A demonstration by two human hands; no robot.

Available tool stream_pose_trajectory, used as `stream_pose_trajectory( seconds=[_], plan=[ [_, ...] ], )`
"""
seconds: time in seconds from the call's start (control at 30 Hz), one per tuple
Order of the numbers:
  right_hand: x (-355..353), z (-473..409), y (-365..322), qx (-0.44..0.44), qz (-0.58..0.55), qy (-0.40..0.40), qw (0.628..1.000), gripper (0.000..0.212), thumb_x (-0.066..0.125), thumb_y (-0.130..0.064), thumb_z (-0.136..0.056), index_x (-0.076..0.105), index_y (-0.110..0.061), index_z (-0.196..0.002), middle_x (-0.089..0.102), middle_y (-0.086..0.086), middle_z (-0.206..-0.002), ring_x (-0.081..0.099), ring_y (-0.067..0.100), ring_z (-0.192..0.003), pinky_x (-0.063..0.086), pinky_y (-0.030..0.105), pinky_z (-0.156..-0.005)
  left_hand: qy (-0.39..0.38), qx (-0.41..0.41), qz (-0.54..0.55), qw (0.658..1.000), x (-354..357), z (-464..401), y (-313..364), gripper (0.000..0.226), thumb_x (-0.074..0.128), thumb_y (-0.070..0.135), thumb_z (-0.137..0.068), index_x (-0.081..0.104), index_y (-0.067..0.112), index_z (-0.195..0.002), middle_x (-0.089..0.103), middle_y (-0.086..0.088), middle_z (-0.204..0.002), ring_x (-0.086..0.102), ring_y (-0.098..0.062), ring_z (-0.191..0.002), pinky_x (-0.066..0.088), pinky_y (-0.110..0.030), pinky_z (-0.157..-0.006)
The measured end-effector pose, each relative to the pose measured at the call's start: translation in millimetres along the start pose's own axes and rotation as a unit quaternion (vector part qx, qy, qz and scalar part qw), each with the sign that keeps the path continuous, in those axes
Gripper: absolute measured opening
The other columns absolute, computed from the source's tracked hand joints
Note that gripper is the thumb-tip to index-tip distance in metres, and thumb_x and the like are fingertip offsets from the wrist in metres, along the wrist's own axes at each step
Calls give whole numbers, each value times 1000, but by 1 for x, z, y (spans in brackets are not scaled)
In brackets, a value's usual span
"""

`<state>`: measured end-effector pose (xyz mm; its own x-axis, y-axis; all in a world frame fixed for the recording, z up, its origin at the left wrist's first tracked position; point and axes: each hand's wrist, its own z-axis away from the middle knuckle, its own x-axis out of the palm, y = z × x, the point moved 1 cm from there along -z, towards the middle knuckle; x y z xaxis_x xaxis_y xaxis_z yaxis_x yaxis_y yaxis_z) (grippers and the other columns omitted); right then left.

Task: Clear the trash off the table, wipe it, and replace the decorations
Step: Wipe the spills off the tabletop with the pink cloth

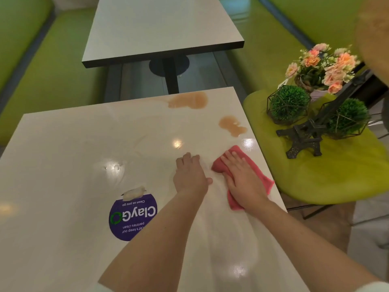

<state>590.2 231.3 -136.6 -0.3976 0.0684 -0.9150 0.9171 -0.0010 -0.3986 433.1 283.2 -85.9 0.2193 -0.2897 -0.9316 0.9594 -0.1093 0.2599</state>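
Step in hand: wiping, by my judgement; no loose trash shows on the table (pixel 63 165), and the decorations are off it.
Sticker: a round purple "ClayGo" sticker (pixel 132 218) lies flat on the near left of the table, with a whitish torn patch (pixel 134 192) at its far edge.
Left hand (pixel 190 175): rests palm down on the bare table just left of the cloth, its fingers loosely curled and holding nothing.
Right hand (pixel 242 178): lies flat on the red cloth (pixel 221 165), its fingers straight and pressing it to the table near the right edge.
Cloth's lie: its long axis runs from near right to far left, with corners showing beyond the hand at both ends.
Spills: two tan puddles are unwiped; the smaller spill (pixel 231 125) lies just beyond the cloth, far and slightly left of the right hand, and the larger spill (pixel 188 100) sits further on at the far edge.
Key relation: both spills lie straight ahead of the cloth, away from the person, and the right hand is the nearer one; I judge a forward push would reach the smaller first.
Chair as holder: the green chair (pixel 336 175) right of the table carries a small black Eiffel Tower model (pixel 305 138) leaning over, two green ball plants in wire frames (pixel 288 104), and a pot of pink flowers (pixel 320 66) at the back.
Far: a second table (pixel 157 28) between green benches.
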Motion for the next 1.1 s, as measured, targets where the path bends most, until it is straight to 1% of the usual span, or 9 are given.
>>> stream_pose_trajectory(
  seconds=[0.13,0.2,0.3,0.43,0.57,0.67,0.73,0.93,1.1],
  plan=[
    [-5,-31,14,153,20,61,986,51,39,-22,-101,35,-13,-150,25,2,-160,14,17,-150,3,31,-122,1,1,-2,1000,2,-1,1,80,67,44,-86,25,21,-150,20,0,-155,21,-23,-138,37,-32,-103],
    [0,-39,-2,148,23,54,987,51,37,-24,-101,33,-12,-151,24,3,-161,12,19,-150,4,34,-123,-3,3,-1,1000,2,-2,1,80,67,44,-86,24,20,-150,20,0,-155,21,-23,-138,36,-32,-104],
    [6,-32,-12,71,35,32,996,51,36,-28,-102,33,-17,-152,22,1,-161,12,16,-150,4,33,-123,-8,2,2,1000,1,-1,0,79,68,44,-86,26,20,-149,20,0,-154,21,-23,-138,37,-32,-102],
    [3,-35,6,207,68,107,970,52,42,-29,-100,38,-15,-149,23,10,-161,15,25,-150,6,39,-123,-11,-3,-6,1000,1,-2,1,79,67,45,-86,25,21,-149,20,1,-154,21,-23,-137,40,-32,-99],
    [2,-29,4,234,60,129,962,49,56,-26,-93,51,-13,-141,38,17,-153,31,35,-143,23,46,-118,-14,-1,-11,1000,1,-1,0,79,66,46,-87,23,22,-150,19,1,-154,20,-23,-138,40,-31,-99],
    [-1,-1,5,282,62,176,941,46,64,-23,-88,60,-14,-132,48,20,-141,47,43,-124,42,52,-99,-20,1,-10,1000,-1,0,0,80,65,47,-88,22,23,-151,17,2,-155,19,-22,-139,40,-30,-98],
    [0,23,3,319,71,189,926,46,65,-22,-87,60,-14,-131,50,20,-137,50,43,-112,46,52,-90,-22,1,-17,1000,-3,0,-1,81,65,49,-87,22,23,-151,18,2,-155,19,-22,-139,41,-30,-96],
    [0,1,9,320,80,167,929,45,67,-17,-85,59,-8,-128,54,23,-129,51,45,-112,45,52,-93,-18,8,-42,999,-8,-2,-1,84,65,55,-84,24,24,-150,24,3,-151,23,-21,-136,43,-28,-91],
    [-3,-35,18,290,65,134,946,48,72,-16,-82,60,-6,-128,55,25,-128,52,47,-114,47,53,-93,-63,-10,-41,997,-17,-14,0,78,64,58,-82,33,24,-144,33,1,-140,29,-20,-133,43,-35,-91]
  ],
)
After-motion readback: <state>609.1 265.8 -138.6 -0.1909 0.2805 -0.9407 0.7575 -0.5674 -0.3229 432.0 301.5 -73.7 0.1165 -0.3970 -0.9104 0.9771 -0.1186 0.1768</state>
